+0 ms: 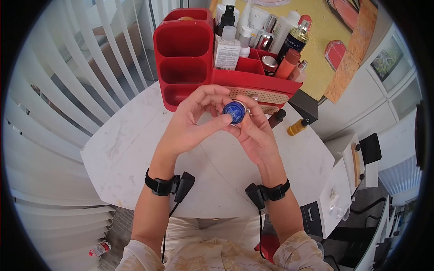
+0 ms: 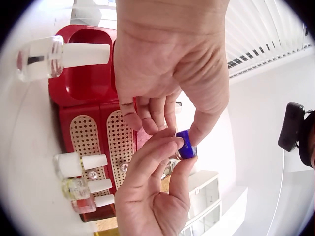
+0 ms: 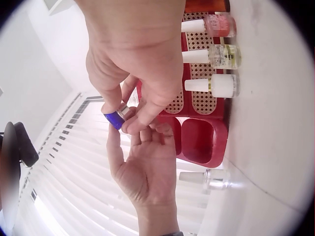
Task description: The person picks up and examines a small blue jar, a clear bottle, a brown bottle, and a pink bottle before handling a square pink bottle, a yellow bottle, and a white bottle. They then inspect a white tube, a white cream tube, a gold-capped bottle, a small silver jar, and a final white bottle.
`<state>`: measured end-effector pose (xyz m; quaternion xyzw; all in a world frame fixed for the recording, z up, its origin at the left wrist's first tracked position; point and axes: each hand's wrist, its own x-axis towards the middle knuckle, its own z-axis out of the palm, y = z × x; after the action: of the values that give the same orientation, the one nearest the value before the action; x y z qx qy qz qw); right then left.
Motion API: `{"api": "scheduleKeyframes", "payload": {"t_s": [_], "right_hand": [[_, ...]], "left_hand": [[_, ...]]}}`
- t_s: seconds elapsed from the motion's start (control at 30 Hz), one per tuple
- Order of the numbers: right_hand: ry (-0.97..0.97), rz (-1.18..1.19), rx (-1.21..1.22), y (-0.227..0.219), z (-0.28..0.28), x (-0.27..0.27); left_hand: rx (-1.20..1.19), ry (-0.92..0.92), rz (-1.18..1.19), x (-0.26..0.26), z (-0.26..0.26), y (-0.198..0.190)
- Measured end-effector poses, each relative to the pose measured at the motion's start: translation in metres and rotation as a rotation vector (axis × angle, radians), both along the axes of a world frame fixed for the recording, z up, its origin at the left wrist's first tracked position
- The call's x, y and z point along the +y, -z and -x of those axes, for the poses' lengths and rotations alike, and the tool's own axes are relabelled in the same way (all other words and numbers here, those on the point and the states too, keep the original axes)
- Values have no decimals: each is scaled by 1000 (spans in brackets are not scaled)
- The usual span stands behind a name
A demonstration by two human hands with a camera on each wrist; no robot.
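Pinching a blue container (image 1: 234, 111), right hand (image 1: 258, 139) facing thumb-extended left hand (image 1: 187, 125).

Hands (image 1: 192, 122) (image 1: 257, 140) close together, left thumb (image 1: 213, 127) outstretched

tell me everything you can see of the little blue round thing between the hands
The little blue round thing is deep blue and glossy, with a paler rim and a shiny, pale part behind the blue in the right wrist view. It may be glass or plastic. Its round face tilts up toward the head camera, above the white table. The right hand pinches it while the left hand's thumb touches the face. Any lettering is unreadable.
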<state>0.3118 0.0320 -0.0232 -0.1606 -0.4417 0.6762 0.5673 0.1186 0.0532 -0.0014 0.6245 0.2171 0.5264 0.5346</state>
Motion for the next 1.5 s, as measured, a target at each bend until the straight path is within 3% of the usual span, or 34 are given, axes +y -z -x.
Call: {"api": "scheduleKeyframes", "payload": {"t_s": [0.37,0.57,0.73,0.87,1.1,1.5], "right_hand": [[-81,-26,37,-2,-11,2],[211,-108,-70,-37,-12,-6],[543,-233,-378,-93,-19,6],[729,-471,-807,-116,-24,40],[826,-595,-1448,-132,-9,61],[769,-519,-1695,-135,3,73]], "left_hand": [[-42,36,-26,-2,2,-5],[-157,-48,-80,9,25,-5],[-390,-13,-56,15,42,-2],[-474,-17,-58,17,54,-4],[-519,-110,-16,20,64,-2],[-571,-117,34,19,67,-3]]}}
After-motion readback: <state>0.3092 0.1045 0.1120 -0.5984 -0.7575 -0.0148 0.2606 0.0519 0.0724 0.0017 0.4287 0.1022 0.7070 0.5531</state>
